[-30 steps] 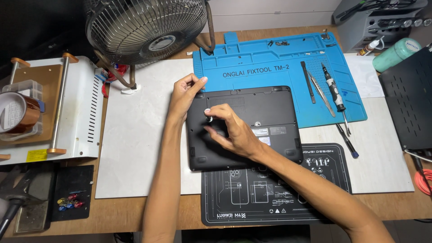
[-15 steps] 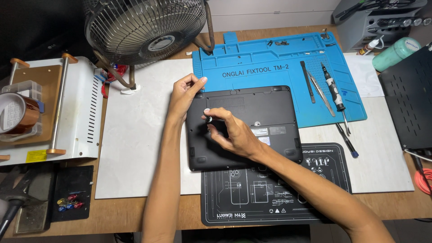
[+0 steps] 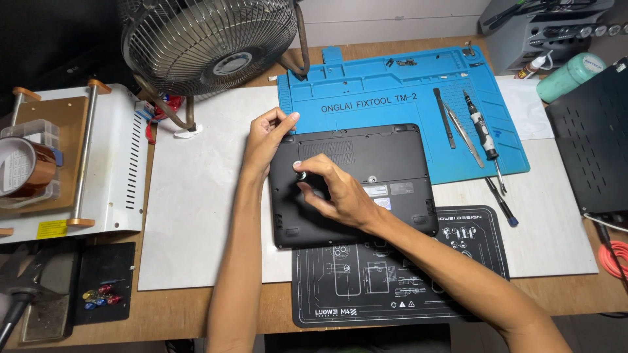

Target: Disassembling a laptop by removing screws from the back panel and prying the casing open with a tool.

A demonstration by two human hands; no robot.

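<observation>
- R hand pinches a small screwdriver, silver cap up, upright on the laptop underside; tip hidden, prob. in a screw.
- L hand fingers curled, pressing laptop's corner at 10 o'clock.
- Laptop lies bottom-up, straddling blue mat and black mat.
- Risk: driver tilts, cams out, strips the screw or scratches the case.
- Risk: freed screw rolls off; loose tweezers and 2nd driver at 2 o'clock could get knocked.

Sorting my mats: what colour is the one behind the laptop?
Blue; the mat behind the laptop shows best in the head view.
</observation>
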